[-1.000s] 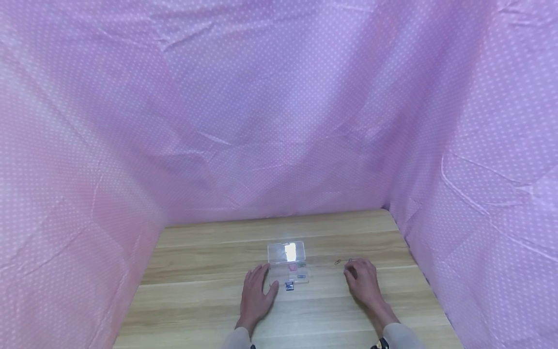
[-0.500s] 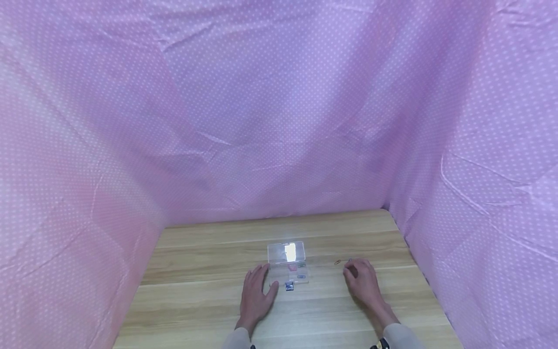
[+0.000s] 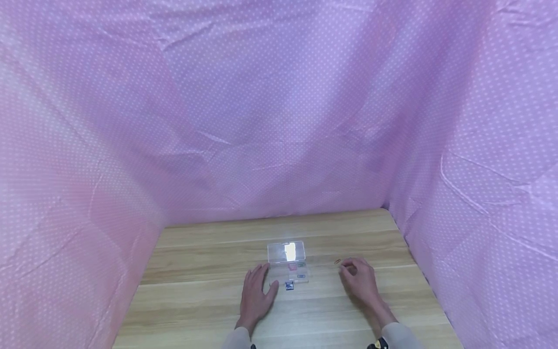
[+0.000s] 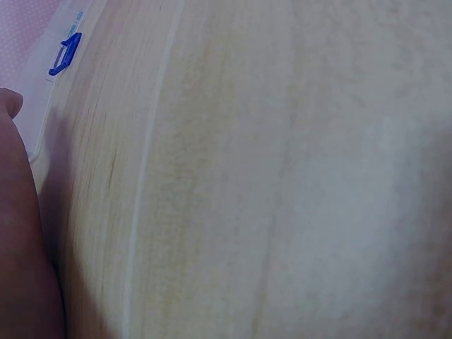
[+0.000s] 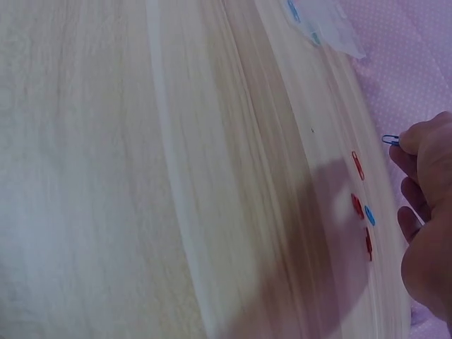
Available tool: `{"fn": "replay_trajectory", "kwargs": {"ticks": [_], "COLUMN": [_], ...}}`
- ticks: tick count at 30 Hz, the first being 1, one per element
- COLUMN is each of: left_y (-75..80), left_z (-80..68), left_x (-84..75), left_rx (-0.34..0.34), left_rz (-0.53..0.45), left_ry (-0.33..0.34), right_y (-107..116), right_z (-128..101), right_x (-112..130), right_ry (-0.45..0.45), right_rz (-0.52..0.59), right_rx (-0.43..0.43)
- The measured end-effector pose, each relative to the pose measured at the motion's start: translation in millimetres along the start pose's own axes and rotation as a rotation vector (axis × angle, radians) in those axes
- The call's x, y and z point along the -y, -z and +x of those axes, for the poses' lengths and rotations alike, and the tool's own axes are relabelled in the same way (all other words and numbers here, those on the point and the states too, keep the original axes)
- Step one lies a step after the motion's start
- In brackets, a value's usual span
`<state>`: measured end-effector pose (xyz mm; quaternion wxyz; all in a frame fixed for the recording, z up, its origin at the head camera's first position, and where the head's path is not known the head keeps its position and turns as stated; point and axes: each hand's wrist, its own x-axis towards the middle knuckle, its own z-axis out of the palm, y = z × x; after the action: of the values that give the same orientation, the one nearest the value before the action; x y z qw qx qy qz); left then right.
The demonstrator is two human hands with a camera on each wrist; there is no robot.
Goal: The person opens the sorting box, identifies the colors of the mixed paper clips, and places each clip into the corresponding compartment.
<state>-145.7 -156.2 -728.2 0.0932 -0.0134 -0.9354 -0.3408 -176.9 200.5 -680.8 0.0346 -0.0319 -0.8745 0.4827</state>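
Observation:
Between thumb and fingertips my right hand (image 3: 361,282) pinches a blue paper clip (image 5: 390,140), raised a little over the wooden table. Below it lie several loose clips: a red paper clip (image 5: 358,165), other red ones and a blue paper clip (image 5: 370,215). My left hand (image 3: 257,296) rests beside a clear plastic box (image 3: 279,273), fingers extended and thumb spread near its front corner. Inside the box's right part are pink or red clips (image 3: 292,267), a green clip (image 3: 302,265) and a blue clip (image 3: 301,276).
The box's clear lid (image 3: 279,253) lies folded back behind it, reflecting light. A blue latch (image 3: 289,286) sticks out at the box's front. Pink dotted cloth (image 3: 279,169) encloses the wooden table (image 3: 196,300) at the back and sides.
My right hand has lifted slightly and shifted a little left, toward the box, with the blue paper clip pinched. My left hand stays in place.

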Motion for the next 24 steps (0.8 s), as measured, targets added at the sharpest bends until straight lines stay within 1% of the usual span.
{"fn": "replay_trajectory", "kwargs": {"ticks": [4,7,9,13,16,19,24], "left_y": [0.2,0.8,1.2,0.9,0.3,-0.5,-1.8], "left_z": [0.4,0.3,0.0,-0.2,-0.5,-0.4,0.1], "left_x": [-0.2,-1.0,-1.1,-0.2,0.6,1.6,3.5], "left_rx": [-0.001,0.000,0.002,0.001,-0.008,-0.013,-0.011], "left_rz": [0.012,0.015,0.011,0.002,0.004,-0.001,-0.005], "left_ry": [-0.001,0.002,0.006,0.005,-0.007,-0.012,-0.003], "right_y": [-3,-7,-11,-21,-27,-31,-39], "right_z": [-1,-3,-5,-7,-8,-8,-9], "right_x": [6,10,12,16,20,25,31], "right_ry": [-0.014,0.007,0.036,0.151,0.223,0.248,0.250], "right_rz": [0.034,0.046,0.037,-0.028,-0.056,-0.049,-0.042], "right_rx": [0.013,0.011,-0.004,-0.065,-0.089,-0.081,-0.052]}}
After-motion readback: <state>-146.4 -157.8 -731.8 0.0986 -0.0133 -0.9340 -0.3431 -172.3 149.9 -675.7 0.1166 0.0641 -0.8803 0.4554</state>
